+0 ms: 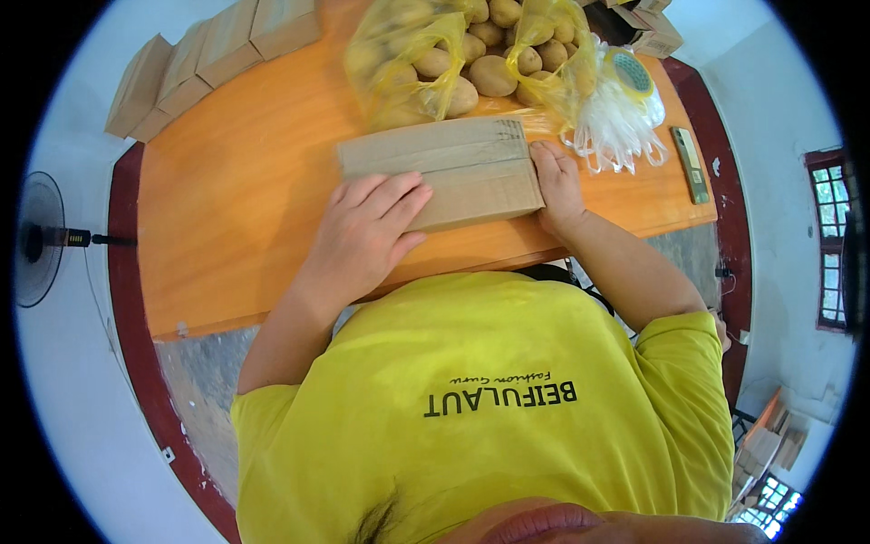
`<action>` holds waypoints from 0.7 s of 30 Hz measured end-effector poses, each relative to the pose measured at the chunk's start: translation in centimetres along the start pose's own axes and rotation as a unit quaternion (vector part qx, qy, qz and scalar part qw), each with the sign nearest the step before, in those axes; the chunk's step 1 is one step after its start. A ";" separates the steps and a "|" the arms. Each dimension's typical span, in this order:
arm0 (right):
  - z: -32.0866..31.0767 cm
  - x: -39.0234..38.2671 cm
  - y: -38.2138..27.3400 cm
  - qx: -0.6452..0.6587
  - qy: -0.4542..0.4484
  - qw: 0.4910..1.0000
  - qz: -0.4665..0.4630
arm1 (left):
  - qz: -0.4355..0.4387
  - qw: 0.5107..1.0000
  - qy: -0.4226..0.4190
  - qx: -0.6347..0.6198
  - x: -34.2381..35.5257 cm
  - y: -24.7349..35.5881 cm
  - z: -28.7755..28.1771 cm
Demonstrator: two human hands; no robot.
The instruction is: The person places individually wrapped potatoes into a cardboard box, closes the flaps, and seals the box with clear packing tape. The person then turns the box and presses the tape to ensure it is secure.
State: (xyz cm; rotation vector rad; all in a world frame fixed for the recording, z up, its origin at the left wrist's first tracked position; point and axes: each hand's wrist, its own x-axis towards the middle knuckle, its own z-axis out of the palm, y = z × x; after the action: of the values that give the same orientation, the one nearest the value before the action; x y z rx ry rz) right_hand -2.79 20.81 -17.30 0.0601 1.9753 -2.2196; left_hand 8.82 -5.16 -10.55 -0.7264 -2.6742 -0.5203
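A closed brown cardboard box (458, 150) lies on the orange tabletop, near its front edge. My left hand (372, 227) rests over the box's front left part, fingers lying on the top, slightly apart, thumb down at the front side. My right hand (560, 189) grips the box's right end with bent fingers. Just behind the box sit yellow plastic bags of potatoes (494, 74). To their right are a heap of white plastic bags (612, 122), a tape roll (632, 71) on that heap, and a long dark green and silver object (689, 163).
The orange table (208, 236) holds several cardboard boxes (227, 56) along the back left and more cartons (654, 34) at the back right. A fan (41, 240) stands beyond the left edge. A window (829, 236) is in the right wall, with stacked items (761, 444) below.
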 end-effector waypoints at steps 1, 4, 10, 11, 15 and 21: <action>-0.1 0.0 0.0 -0.002 -0.001 1.000 -0.004 | 0.001 1.000 0.003 -0.004 0.0 -0.1 0.0; 0.1 -0.1 -0.1 0.011 0.000 1.000 0.000 | -0.006 1.000 0.008 -0.012 0.0 0.1 0.0; 0.3 -0.5 -0.8 0.010 -0.011 1.000 -0.004 | 0.003 0.999 0.042 0.007 -0.8 -0.6 0.0; 0.3 -0.5 -0.7 0.008 -0.014 1.000 -0.003 | 0.002 0.999 0.049 0.011 -1.1 -0.8 0.1; 0.2 -0.5 -0.9 -0.015 -0.025 0.999 -0.019 | -0.012 0.998 0.063 0.019 -1.8 -0.7 -0.1; 0.2 -0.8 -1.3 -0.061 -0.035 0.996 -0.061 | -0.027 0.996 0.071 0.036 -1.9 -0.4 -0.3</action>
State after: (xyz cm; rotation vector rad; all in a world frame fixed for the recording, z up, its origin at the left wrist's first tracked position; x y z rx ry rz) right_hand -2.23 20.80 -15.89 -0.1555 2.1240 -2.1339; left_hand 10.19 -6.42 -11.16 -0.5748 -2.5725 -0.4672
